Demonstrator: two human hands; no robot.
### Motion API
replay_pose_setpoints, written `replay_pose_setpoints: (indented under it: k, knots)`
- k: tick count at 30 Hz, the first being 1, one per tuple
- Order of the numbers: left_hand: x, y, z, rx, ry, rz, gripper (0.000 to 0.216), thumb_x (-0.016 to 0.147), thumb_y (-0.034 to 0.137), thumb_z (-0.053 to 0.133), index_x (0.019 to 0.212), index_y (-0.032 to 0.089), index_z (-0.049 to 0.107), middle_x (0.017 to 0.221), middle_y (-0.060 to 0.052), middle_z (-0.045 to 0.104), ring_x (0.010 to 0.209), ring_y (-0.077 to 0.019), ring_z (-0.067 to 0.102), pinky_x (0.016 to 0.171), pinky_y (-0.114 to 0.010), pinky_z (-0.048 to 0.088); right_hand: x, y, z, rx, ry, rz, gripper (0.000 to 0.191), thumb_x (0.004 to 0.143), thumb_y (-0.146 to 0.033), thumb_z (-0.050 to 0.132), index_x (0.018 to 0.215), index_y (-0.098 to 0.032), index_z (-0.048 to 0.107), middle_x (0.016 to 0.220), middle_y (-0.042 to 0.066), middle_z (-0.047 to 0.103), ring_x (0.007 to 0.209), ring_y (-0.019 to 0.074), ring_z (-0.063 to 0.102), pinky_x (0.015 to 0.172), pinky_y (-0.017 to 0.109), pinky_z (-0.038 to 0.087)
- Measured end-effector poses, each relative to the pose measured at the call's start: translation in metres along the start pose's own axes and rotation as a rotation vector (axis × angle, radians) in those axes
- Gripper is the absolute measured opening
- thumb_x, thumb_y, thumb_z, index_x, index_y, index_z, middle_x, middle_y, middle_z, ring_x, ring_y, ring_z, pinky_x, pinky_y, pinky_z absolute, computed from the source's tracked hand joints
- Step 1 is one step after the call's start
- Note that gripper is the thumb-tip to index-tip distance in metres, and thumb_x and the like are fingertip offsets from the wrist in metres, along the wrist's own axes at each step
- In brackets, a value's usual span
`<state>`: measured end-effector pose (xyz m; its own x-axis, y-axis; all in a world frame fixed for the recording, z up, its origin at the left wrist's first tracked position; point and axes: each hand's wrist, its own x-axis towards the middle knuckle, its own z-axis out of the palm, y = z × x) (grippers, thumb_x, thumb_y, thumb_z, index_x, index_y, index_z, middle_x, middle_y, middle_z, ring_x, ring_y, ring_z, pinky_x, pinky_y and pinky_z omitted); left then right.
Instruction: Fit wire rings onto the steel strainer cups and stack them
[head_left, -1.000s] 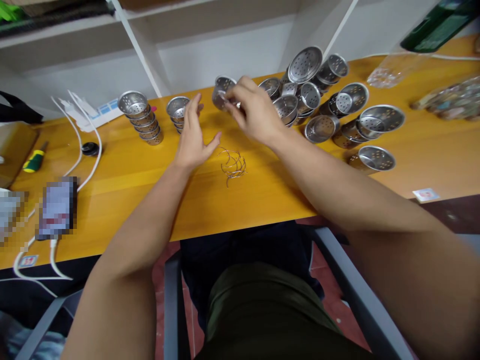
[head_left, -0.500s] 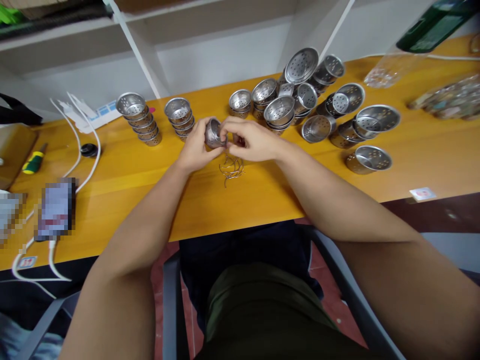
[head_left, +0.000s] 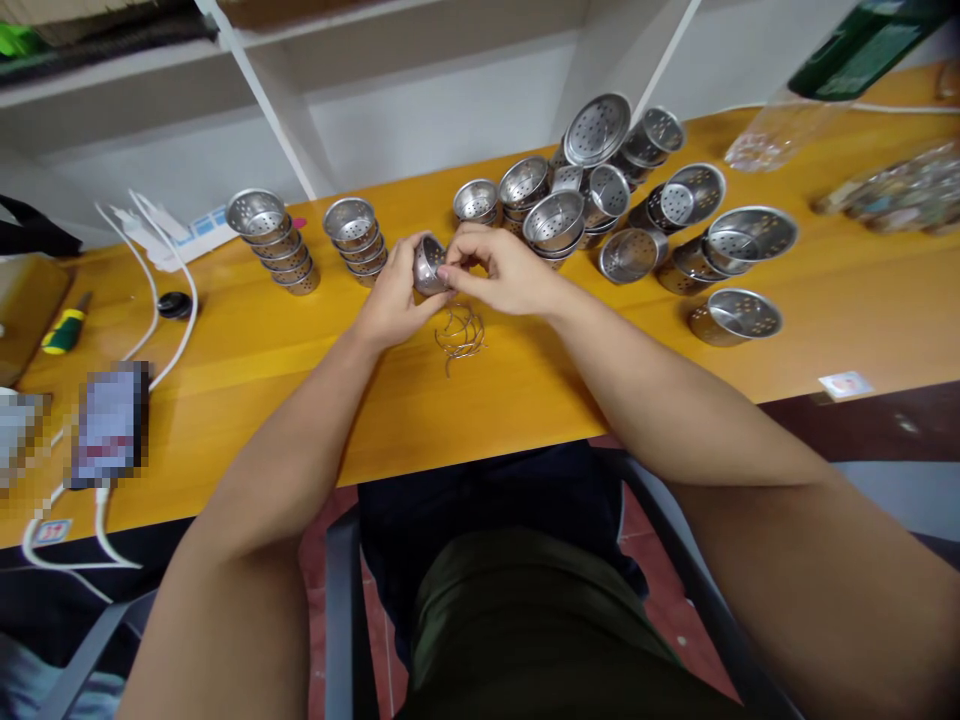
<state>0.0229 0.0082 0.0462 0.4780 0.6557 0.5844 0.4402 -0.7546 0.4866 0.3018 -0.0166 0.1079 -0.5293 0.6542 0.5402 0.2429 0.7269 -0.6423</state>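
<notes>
My left hand (head_left: 396, 298) is wrapped round a small perforated metal cup (head_left: 429, 262), which is tilted with its mouth toward the right. At the cup's right rim, the thumb and fingers of my right hand (head_left: 495, 268) are pinched together; whether they grip the rim or something tiny there is hidden. Just below the hands lies a loose heap of thin curved metal wires (head_left: 461, 335) on the yellow table. Left of my left hand stands a stack of similar cups (head_left: 352, 225), partly covered by its fingers.
Another cup stack (head_left: 259, 218) stands farther left. Several perforated cups (head_left: 555, 222) crowd the back right, with a single cup (head_left: 735, 318) nearer the edge. A bottle (head_left: 832, 85), a screwdriver (head_left: 66, 328), a phone (head_left: 111, 420) and white cables (head_left: 187, 330) occupy the sides.
My right hand's fingers have shifted slightly at the cup's rim, uncovering more of the cup's mouth. My left hand keeps its hold, and the view has moved a little.
</notes>
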Motion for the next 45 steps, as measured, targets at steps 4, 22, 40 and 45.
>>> replay_pose_setpoints:
  k: [4, 22, 40, 45]
  knots:
    - [0.001, 0.006, 0.004, 0.006, -0.022, -0.022, 0.112, 0.104, 0.101, 0.090, 0.182, 0.028, 0.055, 0.174, -0.023, 0.073, 0.176, -0.0521, 0.068, 0.157, -0.073, 0.052, 0.002, 0.001, -0.008, 0.164, 0.048, 0.108, 0.071, 0.114, -0.099, 0.081, 0.106, -0.029, 0.074, 0.100, 0.008, 0.079, 0.099, 0.0296, 0.075, 0.100, 0.052, 0.075]
    - [0.003, -0.042, -0.060, 0.104, 0.510, -0.212, 0.108, 0.110, 0.091, 0.086, 0.194, 0.039, 0.042, 0.203, -0.016, 0.055, 0.207, -0.0453, 0.027, 0.174, -0.075, 0.020, -0.011, -0.006, 0.004, -0.269, -0.436, 0.077, 0.023, 0.120, -0.034, 0.081, 0.135, -0.021, 0.092, 0.140, 0.017, 0.085, 0.110, 0.0285, 0.078, 0.105, 0.043, 0.060]
    - [0.014, -0.054, -0.056, 0.075, 0.502, -0.274, 0.110, 0.105, 0.117, 0.067, 0.179, 0.036, 0.059, 0.191, -0.012, 0.071, 0.204, -0.0375, 0.038, 0.169, -0.070, 0.030, -0.012, -0.001, 0.011, -0.164, -0.413, 0.057, 0.020, 0.120, -0.035, 0.080, 0.127, -0.021, 0.093, 0.132, 0.016, 0.090, 0.113, 0.0292, 0.079, 0.104, 0.042, 0.061]
    - [0.017, -0.037, -0.061, 0.134, 0.297, -0.232, 0.103, 0.124, 0.110, 0.032, 0.171, 0.023, 0.062, 0.176, -0.011, 0.083, 0.212, -0.0221, -0.002, 0.168, -0.068, 0.016, -0.012, -0.002, 0.011, -0.160, -0.424, 0.070, 0.023, 0.120, -0.037, 0.079, 0.127, -0.020, 0.093, 0.131, 0.016, 0.089, 0.111, 0.0283, 0.079, 0.102, 0.041, 0.059]
